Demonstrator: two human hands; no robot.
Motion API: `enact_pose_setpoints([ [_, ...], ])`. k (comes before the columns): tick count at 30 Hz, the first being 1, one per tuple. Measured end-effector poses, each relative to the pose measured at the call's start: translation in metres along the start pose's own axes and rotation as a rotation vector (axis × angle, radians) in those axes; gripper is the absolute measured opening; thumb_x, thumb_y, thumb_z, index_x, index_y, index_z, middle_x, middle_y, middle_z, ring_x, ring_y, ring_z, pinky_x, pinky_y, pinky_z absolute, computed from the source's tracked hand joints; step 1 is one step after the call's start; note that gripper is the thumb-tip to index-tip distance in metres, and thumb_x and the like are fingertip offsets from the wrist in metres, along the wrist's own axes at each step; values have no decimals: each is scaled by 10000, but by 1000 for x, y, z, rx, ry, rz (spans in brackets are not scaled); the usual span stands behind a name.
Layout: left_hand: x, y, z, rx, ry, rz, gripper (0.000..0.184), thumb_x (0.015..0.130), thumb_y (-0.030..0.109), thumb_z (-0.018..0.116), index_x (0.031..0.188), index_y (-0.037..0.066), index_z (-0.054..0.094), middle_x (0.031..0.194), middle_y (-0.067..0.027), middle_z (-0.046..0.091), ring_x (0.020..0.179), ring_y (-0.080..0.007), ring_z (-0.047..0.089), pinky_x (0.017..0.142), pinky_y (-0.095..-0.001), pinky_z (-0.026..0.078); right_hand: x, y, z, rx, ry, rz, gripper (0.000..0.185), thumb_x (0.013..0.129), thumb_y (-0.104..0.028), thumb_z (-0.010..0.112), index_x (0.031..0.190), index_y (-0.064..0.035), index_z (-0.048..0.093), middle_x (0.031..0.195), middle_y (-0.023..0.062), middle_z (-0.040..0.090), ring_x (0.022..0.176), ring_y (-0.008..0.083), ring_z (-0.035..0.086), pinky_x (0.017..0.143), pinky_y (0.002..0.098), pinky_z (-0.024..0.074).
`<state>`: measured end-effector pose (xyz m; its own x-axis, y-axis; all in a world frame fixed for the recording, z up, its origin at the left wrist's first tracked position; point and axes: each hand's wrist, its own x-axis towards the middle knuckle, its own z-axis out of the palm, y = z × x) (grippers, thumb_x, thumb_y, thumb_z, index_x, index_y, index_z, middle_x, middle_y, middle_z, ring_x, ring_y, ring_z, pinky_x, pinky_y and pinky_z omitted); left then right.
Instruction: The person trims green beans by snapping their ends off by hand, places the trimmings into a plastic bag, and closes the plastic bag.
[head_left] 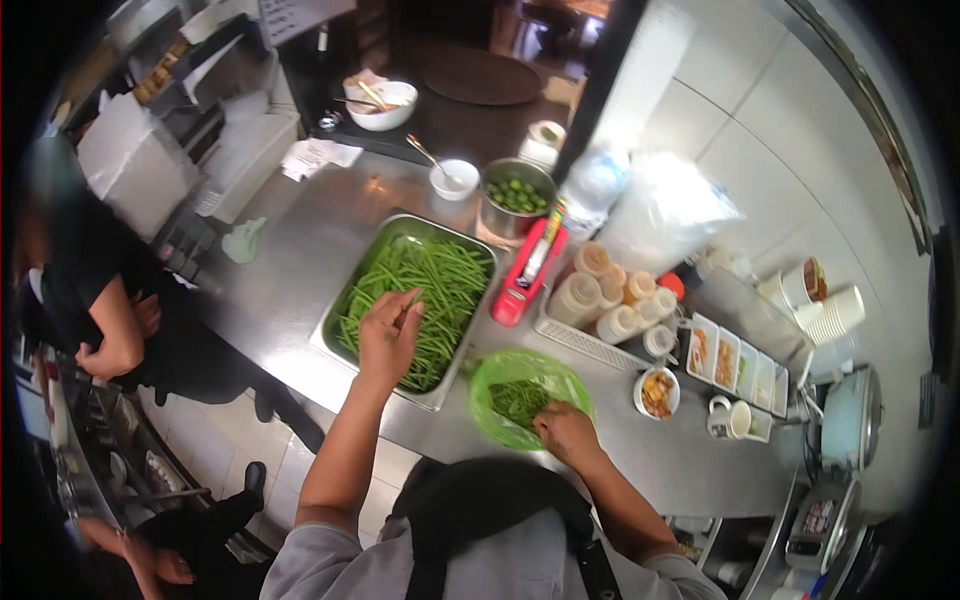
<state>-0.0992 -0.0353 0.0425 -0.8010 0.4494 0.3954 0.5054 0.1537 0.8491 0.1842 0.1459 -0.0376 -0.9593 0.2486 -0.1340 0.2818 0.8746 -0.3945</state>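
Note:
A deep steel tray point(462, 372) full of long green beans point(430, 285) stands on the counter in front of me. My left hand point(388, 338) is over the beans at the tray's near side, thumb and fingers drawn together; whatever they pinch is too small to make out. To the right of the tray sits a container lined with a green plastic bag point(487, 385), with short green bean pieces point(518, 402) inside. My right hand point(566, 432) is at its right rim, fingers curled down toward the pieces. What those fingers hold, if anything, is hidden.
Beyond the tray stand a pot of small green fruits point(516, 192), a white bowl point(454, 180) and a red dispenser point(528, 270). A basket of squeeze bottles point(590, 345) and a condiment rack point(735, 365) line the right. Another person point(110, 300) stands at left.

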Motion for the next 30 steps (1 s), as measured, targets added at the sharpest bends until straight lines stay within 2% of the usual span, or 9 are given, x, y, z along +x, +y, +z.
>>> enact_pose_setpoints([
  [4,36,-46,-9,141,-1,24,254,873,58,699,1115,-18,687,941,-146,676,650,-213,586,626,-305,493,0,-9,-7,-73,-17,-79,92,808,-184,660,828,-138,737,908,96,599,979,282,588,797,415,500],
  [9,36,-47,-1,139,18,-16,331,868,130,725,1159,-15,663,1021,-181,687,720,-249,643,666,-330,520,1,-11,-5,-228,-107,-99,127,780,-161,713,902,-139,743,910,76,592,977,282,574,834,411,488],
  [13,-6,-15,22,-139,-257,-55,219,927,93,674,1123,-5,681,1023,-98,697,893,-148,644,749,-285,509,2,-15,-11,-131,-18,-113,80,764,-152,710,837,-120,706,899,87,589,951,294,575,799,421,493],
  [19,-75,13,62,-399,-736,-170,257,951,94,647,1193,9,649,1059,-64,678,868,-114,624,766,-266,506,0,-28,-36,67,254,-9,147,726,-128,709,818,-87,602,837,108,589,857,308,595,728,440,498],
  [22,-97,7,84,-458,-706,-241,302,964,111,634,1244,-2,617,1058,-61,675,856,-102,615,760,-260,504,-1,-28,-29,369,476,68,181,781,-103,751,822,-44,584,728,100,591,637,231,585,622,333,498],
  [25,-109,14,93,-529,-766,-412,329,977,127,619,1272,-17,591,1048,-58,673,852,-99,613,758,-259,505,1,-32,-23,593,458,154,154,812,-96,739,905,-40,631,770,122,613,669,280,601,629,366,501],
  [27,-116,12,101,-436,-848,-367,321,991,138,601,1267,-26,594,1020,-47,672,843,-97,612,756,-260,506,2,-40,-22,638,430,170,159,826,-96,735,942,-34,646,786,128,625,692,288,611,645,372,504],
  [29,-119,14,105,-557,-716,-338,315,998,147,591,1259,-29,597,981,-30,672,828,-86,601,746,-253,504,8,-44,-25,690,405,161,170,840,-97,731,979,-29,661,803,133,637,715,297,621,661,377,508],
  [30,-116,17,102,-555,-719,-338,315,998,147,591,1259,-29,597,981,-30,672,828,-86,601,746,-253,504,11,-45,-28,571,427,31,179,842,-98,730,993,-25,667,820,138,645,743,303,628,679,380,511],
])
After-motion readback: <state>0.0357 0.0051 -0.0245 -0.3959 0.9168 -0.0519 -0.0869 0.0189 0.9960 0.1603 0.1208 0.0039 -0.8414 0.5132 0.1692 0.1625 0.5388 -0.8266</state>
